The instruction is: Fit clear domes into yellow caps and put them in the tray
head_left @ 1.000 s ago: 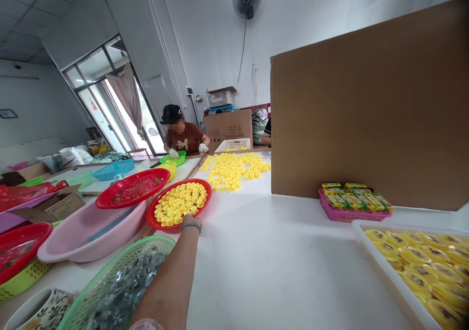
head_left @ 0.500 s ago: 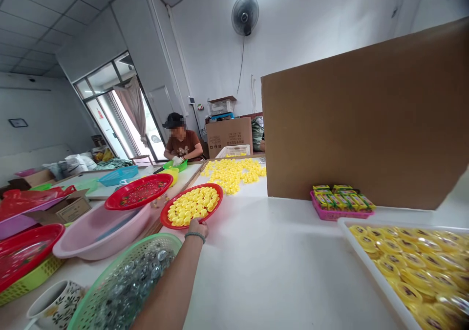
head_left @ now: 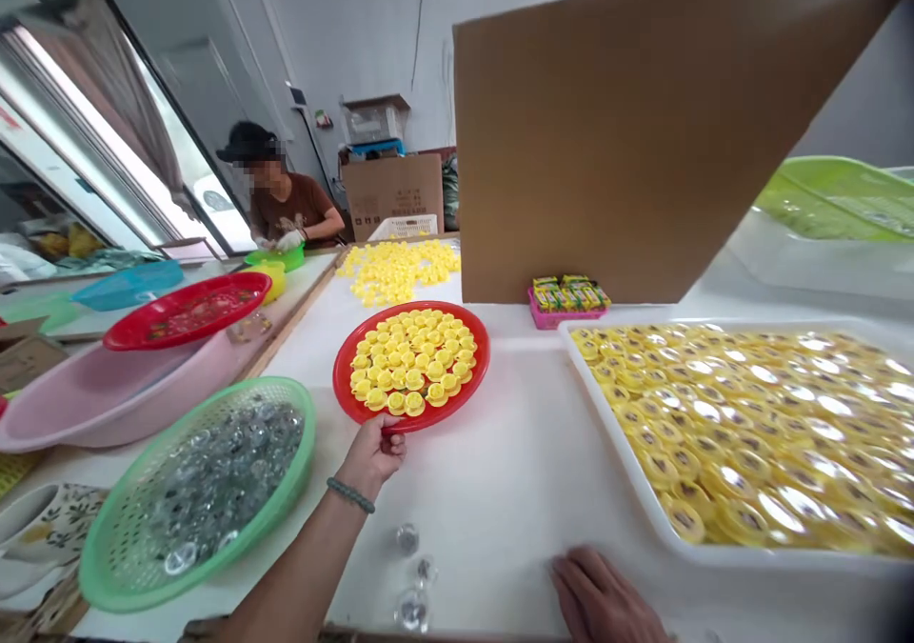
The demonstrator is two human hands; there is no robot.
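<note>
My left hand [head_left: 377,451] grips the near rim of a round red tray [head_left: 480,378], thumb on top and fingers curled beneath. Small yellow plastic pieces [head_left: 412,352], shaped a bit like flowers or cups, are spread over that tray. At the bottom edge my right hand [head_left: 606,597] rests on the white tabletop, fingers lying forward and nothing visible in them. Between my hands, near the front edge, lie several clear balls [head_left: 412,610]. A green basket [head_left: 306,424] left of my forearm holds many similar clear balls.
On the right stands a white tray [head_left: 628,486] of yellow discs. A cardboard sheet [head_left: 586,138] rises behind a pink basket [head_left: 548,319] of small packets. Loose yellow pieces [head_left: 396,271] lie further back. Left are a pink basin [head_left: 192,371], a mug [head_left: 49,529] and a seated co-worker [head_left: 292,205].
The red tray has come right and nearer, carried by my left hand. My right hand has entered at the bottom. The view has tilted down and turned right, showing loose clear balls.
</note>
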